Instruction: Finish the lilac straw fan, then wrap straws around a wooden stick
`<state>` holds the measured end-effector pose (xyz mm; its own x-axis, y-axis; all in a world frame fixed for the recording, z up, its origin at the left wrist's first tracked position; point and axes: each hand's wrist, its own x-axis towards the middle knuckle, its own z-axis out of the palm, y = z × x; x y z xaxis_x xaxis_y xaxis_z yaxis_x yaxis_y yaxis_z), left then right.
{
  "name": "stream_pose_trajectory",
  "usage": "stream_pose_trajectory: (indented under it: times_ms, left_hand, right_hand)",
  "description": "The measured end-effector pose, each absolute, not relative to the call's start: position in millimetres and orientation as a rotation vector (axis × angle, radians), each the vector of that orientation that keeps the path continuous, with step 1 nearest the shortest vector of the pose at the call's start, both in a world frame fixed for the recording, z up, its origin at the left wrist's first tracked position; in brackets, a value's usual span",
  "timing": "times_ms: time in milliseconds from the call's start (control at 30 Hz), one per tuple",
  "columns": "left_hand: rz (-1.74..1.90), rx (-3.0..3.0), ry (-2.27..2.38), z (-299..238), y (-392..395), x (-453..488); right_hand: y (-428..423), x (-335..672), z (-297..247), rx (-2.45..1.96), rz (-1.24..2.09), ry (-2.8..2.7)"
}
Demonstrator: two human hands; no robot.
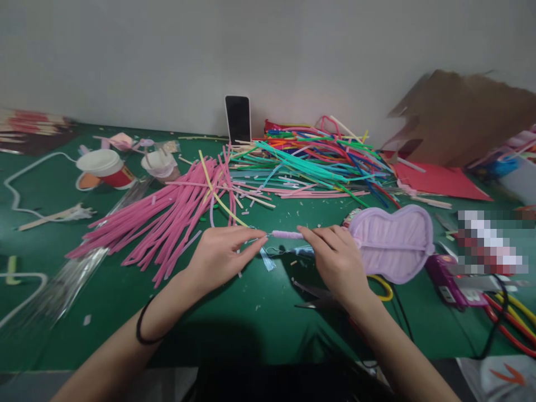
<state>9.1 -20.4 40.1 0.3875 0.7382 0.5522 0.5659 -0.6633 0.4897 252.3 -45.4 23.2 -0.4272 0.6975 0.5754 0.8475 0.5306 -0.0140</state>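
Left hand (220, 257): grip pinched together on a thin strand (269, 235) at the lilac-wrapped rod's (287, 235) tip. Right hand (339, 259): grip clamped on the rod, located between both hands over the worktop (259, 329).

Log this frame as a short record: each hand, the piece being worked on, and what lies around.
Left hand: fingertips together beside one end of the lilac rod; anything pinched is too small to tell
Right hand: grips the rod
Right of that hand: lilac wavy-edged panel
Below left fingertips: light-blue tassel
Left side: pink pipe cleaners
Back: upright phone, multicoloured pipe cleaners
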Motion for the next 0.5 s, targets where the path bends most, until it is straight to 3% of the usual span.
stream_pose_trajectory:
  times_ms: [500]
  left_hand:
    - [1.003, 2.185, 1.265, 46.6, -21.1, 10.1]
  right_hand:
    - [-45.8, 250.7, 22.9, -1.250, -0.375, -2.248]
